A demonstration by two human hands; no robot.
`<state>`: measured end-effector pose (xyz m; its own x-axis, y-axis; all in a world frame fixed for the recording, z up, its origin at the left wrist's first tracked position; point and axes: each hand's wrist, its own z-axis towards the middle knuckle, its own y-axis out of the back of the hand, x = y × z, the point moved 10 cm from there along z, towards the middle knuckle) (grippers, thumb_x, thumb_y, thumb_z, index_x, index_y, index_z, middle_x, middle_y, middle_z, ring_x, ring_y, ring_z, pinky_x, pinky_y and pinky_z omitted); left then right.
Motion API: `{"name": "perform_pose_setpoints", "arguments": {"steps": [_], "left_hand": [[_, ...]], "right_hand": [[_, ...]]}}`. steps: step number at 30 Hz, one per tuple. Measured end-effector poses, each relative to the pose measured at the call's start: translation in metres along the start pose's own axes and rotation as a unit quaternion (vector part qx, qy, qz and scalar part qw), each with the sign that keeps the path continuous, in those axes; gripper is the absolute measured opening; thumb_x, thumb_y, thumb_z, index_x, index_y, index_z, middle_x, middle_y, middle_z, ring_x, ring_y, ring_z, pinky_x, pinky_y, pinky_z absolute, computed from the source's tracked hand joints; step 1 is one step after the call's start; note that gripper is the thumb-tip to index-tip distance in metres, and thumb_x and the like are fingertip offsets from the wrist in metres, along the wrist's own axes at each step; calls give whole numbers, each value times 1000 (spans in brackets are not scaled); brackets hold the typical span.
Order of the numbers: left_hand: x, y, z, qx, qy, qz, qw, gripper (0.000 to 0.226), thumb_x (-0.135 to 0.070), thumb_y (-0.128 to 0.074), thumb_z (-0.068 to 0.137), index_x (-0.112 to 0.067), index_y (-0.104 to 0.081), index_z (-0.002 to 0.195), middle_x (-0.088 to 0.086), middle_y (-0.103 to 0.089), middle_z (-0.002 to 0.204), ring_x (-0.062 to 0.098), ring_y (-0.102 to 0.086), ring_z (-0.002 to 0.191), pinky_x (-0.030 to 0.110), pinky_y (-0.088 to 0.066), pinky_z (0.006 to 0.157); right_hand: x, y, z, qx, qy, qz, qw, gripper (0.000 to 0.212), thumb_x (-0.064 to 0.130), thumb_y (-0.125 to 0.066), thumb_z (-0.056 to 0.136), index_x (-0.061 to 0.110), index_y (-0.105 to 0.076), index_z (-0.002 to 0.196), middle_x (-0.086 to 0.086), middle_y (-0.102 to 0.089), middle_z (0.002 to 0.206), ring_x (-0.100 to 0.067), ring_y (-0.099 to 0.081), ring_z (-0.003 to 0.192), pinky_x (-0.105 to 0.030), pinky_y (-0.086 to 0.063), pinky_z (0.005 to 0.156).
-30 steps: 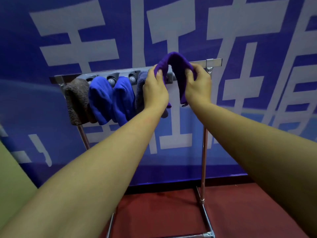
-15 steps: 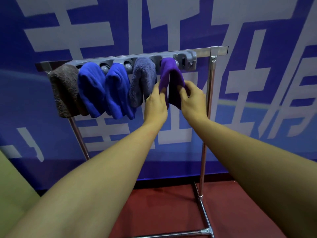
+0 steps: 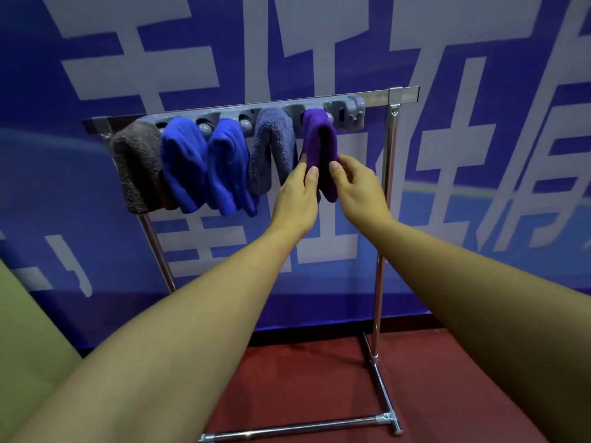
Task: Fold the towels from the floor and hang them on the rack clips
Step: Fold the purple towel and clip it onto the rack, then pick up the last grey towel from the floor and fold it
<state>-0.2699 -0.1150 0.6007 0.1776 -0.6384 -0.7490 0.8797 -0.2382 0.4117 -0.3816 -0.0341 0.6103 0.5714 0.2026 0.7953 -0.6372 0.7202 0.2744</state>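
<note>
Both hands (image 3: 329, 187) pinching the clipped purple towel (image 3: 319, 145), one on either side.

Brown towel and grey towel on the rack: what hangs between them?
In the head view, two blue towels hang between the brown towel and the grey towel.

five towels (image 3: 320, 148) side by side on rack (image 3: 382, 219); banner (image 3: 479, 155) behind.

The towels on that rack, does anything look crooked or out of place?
Nothing stands out. Five folded towels hang side by side from the clip bar; both hands pinch the purple towel at the right end.
</note>
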Motion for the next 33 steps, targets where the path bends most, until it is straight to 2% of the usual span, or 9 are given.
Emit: {"name": "perform_pose_setpoints", "arguments": {"steps": [3, 6, 10, 16, 21, 24, 27, 29, 33], "left_hand": [[-1, 1, -6, 17, -8, 15, 1000, 45, -44, -30, 107, -32, -43, 148, -3, -60, 139, 16, -57, 123, 35, -47, 100], [7, 3, -26, 17, 13, 13, 1000, 52, -44, -32, 108, -28, -31, 157, -3, -43, 157, 15, -43, 142, 35, -36, 116], [39, -11, -74, 40, 59, -1, 997, 53, -43, -34, 108, -26, -29, 158, -1, -39, 160, 13, -40, 144, 22, -30, 108], [123, -63, -176, 102, 119, 17, 987, 50, -37, -38, 108, -17, -38, 155, 1, -44, 157, 12, -42, 142, 13, -24, 104], [232, -115, -289, 195, 197, 64, 959, 47, -31, -41, 108, -11, -44, 150, 8, -47, 154, 19, -44, 141, 21, -27, 113], [292, -139, -352, 244, 255, 78, 932, 46, -32, -40, 108, -11, -45, 150, 8, -47, 153, 22, -44, 141, 27, -29, 117], [342, -159, -398, 273, 309, 78, 908, 47, -34, -40, 108, -12, -45, 150, 6, -46, 154, 20, -43, 142, 27, -28, 118], [371, -170, -422, 285, 340, 75, 893, 48, -36, -40, 108, -13, -44, 150, 5, -45, 155, 19, -40, 145, 27, -26, 119], [419, -189, -461, 320, 379, 94, 863, 49, -37, -37, 108, -17, -43, 152, 3, -43, 157, 19, -39, 145, 25, -25, 116]], "right_hand": [[2, 8, -11, 3, -6, -9, 1000, 37, 34, -43, 107, 23, -55, 140, 10, -67, 120, -1, -61, 106, -10, -45, 81], [-4, 17, -29, 4, -7, -47, 999, 40, 36, -41, 107, 23, -50, 143, 7, -64, 130, -4, -57, 114, -25, -49, 95], [-34, 21, -67, 14, -30, -84, 996, 43, 38, -41, 107, 21, -48, 146, 2, -60, 139, -12, -55, 125, -31, -45, 104], [-142, 4, -164, 67, -126, -107, 984, 41, 36, -47, 105, 18, -55, 140, -3, -66, 132, -18, -61, 122, -31, -45, 104], [-265, -34, -278, 239, -246, -145, 928, 42, 31, -55, 101, 14, -54, 140, -8, -67, 130, -23, -63, 121, -34, -45, 107], [-323, -51, -345, 330, -297, -169, 880, 45, 34, -55, 101, 15, -52, 142, -6, -66, 130, -21, -62, 118, -21, -41, 98], [-373, -65, -401, 385, -331, -173, 844, 46, 34, -56, 101, 16, -50, 143, -8, -64, 133, -18, -62, 120, -17, -39, 94], [-407, -75, -434, 411, -357, -180, 819, 47, 36, -57, 100, 18, -50, 144, -8, -63, 136, -19, -61, 123, -21, -40, 98], [-465, -98, -494, 461, -403, -174, 771, 50, 34, -63, 97, 19, -51, 143, -6, -62, 136, -21, -66, 115, -27, -47, 98]]}}
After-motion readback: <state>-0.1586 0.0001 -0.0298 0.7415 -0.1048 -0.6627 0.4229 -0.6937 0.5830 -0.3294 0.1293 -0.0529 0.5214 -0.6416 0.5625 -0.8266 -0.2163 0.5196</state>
